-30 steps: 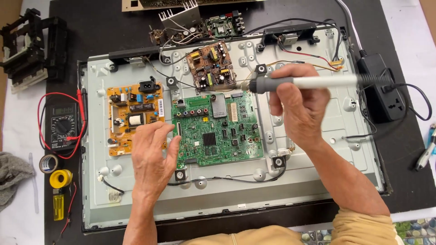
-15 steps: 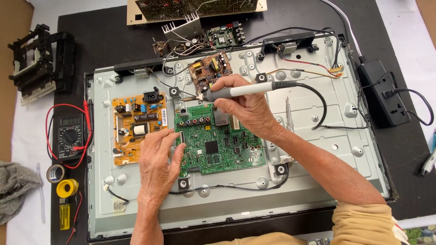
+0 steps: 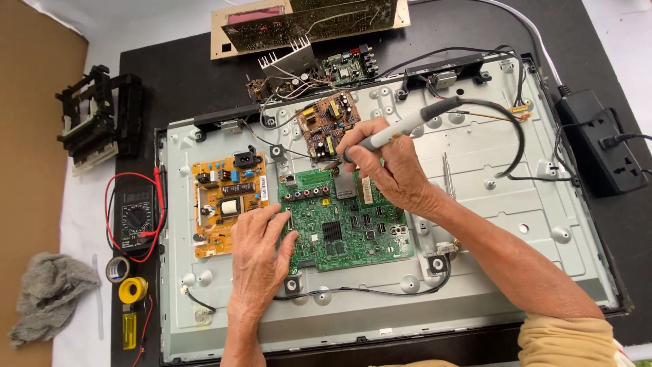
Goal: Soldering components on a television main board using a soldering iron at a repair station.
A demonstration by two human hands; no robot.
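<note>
The green circuit board (image 3: pixel 343 228) lies flat under my left hand (image 3: pixel 258 255), fingers spread on its left edge; I judge it stiff, light and fragile, best handled by its edges. My right hand (image 3: pixel 390 170) pinches the grey soldering iron (image 3: pixel 401 129) by its handle like a pen, tip just beyond my fingertips at the board's top edge.

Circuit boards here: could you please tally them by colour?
Green: 2, the large board under both hands and a small one at the top.
Orange: 1.
Brown: 2.
Total: 5.
</note>
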